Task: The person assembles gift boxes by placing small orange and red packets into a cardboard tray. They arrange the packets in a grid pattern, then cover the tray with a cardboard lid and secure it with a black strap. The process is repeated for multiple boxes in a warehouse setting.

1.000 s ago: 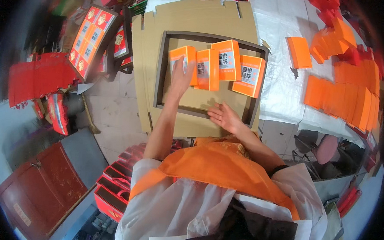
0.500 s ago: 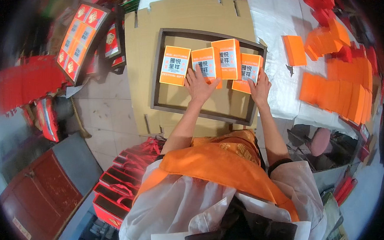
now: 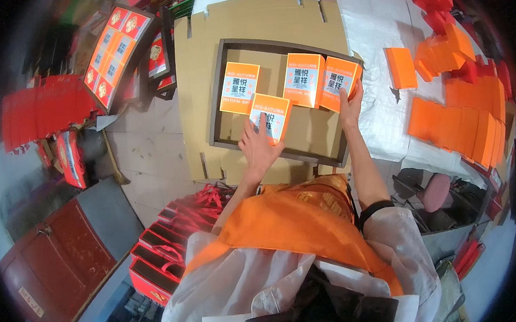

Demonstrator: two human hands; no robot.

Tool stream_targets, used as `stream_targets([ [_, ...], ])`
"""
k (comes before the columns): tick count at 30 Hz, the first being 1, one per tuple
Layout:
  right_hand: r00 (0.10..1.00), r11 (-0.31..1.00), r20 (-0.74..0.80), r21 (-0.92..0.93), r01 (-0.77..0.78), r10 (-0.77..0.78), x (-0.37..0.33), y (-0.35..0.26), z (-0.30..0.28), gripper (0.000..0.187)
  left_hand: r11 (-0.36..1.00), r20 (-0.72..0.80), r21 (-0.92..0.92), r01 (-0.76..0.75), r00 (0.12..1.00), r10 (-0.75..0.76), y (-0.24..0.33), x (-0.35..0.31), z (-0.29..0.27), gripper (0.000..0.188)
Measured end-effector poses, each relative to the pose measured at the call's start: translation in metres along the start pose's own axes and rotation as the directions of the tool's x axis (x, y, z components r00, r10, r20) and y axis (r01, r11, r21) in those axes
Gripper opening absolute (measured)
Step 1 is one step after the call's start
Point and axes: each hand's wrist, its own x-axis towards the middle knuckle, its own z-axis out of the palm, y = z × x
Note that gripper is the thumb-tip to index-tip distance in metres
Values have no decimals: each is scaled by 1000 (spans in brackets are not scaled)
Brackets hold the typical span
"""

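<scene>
A dark-rimmed shallow tray (image 3: pixel 214 124) holds several orange-and-white gift boxes with dark printing. My left hand (image 3: pixel 260 149) grips the lower end of one gift box (image 3: pixel 277 106) near the front of the tray, index finger lying across its face and thumb at its right edge. At the tray's right side, my right hand (image 3: pixel 351 104) holds another gift box (image 3: pixel 336 77), thumb on the face and fingers around the outer edge. Between the hands' boxes and farther back lies a third box (image 3: pixel 300 96), touching the right one. Another box (image 3: pixel 238 101) lies flat at the tray's left.
Brown cardboard (image 3: pixel 199 59) lies under the tray. On the white-covered table (image 3: pixel 375 44) to the right are rows of orange boxes (image 3: pixel 452 127). A filled box set (image 3: pixel 116 51) stands tilted at the left, near red bags (image 3: pixel 44 112). More red bags (image 3: pixel 156 260) stand by my left side.
My left hand has drawn its box toward me, away from the box beside it. My right hand has moved its box up and outward to the tray's right rim.
</scene>
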Motion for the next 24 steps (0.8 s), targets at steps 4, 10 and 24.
stream_targets([
  [4, 997, 998, 56, -7, -61, 61, 11, -8, 2, 55, 1000, -87, -11, 16, 996, -17, 1, 0, 12, 83],
  [10, 995, 972, -46, -222, 77, -89, -5, -45, -14, 48, 986, -138, -168, -12, 990, -11, 2, -18, 4, 84],
  [24, 931, 870, 216, 341, -356, 296, -2, 12, 43, 54, 999, -125, 32, -24, 992, 28, 18, -31, 17, 84],
])
